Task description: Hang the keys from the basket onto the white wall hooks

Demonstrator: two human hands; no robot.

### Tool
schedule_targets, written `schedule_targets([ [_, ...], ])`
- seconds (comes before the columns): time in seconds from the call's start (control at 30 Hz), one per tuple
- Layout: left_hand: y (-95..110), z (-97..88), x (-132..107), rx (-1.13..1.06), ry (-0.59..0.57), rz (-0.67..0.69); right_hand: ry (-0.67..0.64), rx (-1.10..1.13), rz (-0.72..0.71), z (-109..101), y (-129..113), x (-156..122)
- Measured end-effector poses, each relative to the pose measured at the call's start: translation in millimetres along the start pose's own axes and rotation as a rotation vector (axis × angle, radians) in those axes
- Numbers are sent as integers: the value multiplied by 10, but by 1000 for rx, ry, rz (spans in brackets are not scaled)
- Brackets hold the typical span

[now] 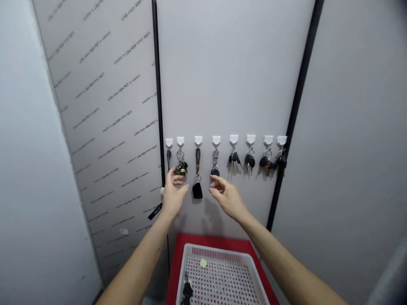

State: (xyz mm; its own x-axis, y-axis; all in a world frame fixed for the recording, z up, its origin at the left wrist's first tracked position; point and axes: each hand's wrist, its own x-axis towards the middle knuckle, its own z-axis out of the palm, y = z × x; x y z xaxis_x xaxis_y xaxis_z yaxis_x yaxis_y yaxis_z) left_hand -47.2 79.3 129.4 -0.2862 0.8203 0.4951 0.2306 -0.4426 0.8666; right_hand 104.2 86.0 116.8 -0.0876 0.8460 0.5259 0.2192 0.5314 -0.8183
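Observation:
My left hand (pixel 172 195) is raised by the wall with fingers apart and nothing in them, just below a key ring with brass-coloured round pieces (pixel 181 170). Its fingers partly cover a dark strap (pixel 168 157) on the leftmost hook. My right hand (pixel 225 195) has its thumb and forefinger parted at the lower end of a key chain with a black fob (pixel 215 171); whether a fingertip touches the fob I cannot tell. Between my hands hangs a braided strap (pixel 197 159) with a flat black tag (pixel 197 190).
White hooks (pixel 234 139) run in a row along the wall, with several more key bunches (pixel 250 161) to the right. Below, a white perforated basket (pixel 219 250) stands on a red surface (pixel 216 240). It contains black keys (pixel 187 291) and a pale yellow piece (pixel 203 263).

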Motion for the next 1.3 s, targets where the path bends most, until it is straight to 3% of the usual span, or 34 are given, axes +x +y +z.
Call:
schedule_targets([
  [0.07,-187,-94,160,146,222,27,100,-69,2,114,87,135],
  [0.1,-257,-114,234,196,263,27,142,-85,-9,183,109,209],
  [0.17,-342,-96,350,247,226,-13,181,-108,-26,336,120,353],
  [0.27,-339,2,431,216,132,-113,138,-100,25,530,107,514],
  [0.4,-134,14,502,-44,11,-175,137,16,48,550,50,662],
  [0.53,219,-93,700,-247,-21,-72,241,87,-106,374,-187,858],
  [0.67,529,-131,910,-210,-96,47,65,90,-236,288,-478,999],
  [0.83,727,-237,1026,-123,-126,115,-92,178,-129,253,-503,836],
  [1.0,770,-342,1088,268,-221,-75,-239,193,95,143,-261,478],
  [1.07,767,-324,1123,354,-238,-79,-250,188,143,101,-166,365],
  [1.23,806,-205,1236,249,-21,27,-274,179,226,-5,38,191],
  [1.3,861,-168,1250,215,-21,26,-274,180,247,-49,104,141],
])
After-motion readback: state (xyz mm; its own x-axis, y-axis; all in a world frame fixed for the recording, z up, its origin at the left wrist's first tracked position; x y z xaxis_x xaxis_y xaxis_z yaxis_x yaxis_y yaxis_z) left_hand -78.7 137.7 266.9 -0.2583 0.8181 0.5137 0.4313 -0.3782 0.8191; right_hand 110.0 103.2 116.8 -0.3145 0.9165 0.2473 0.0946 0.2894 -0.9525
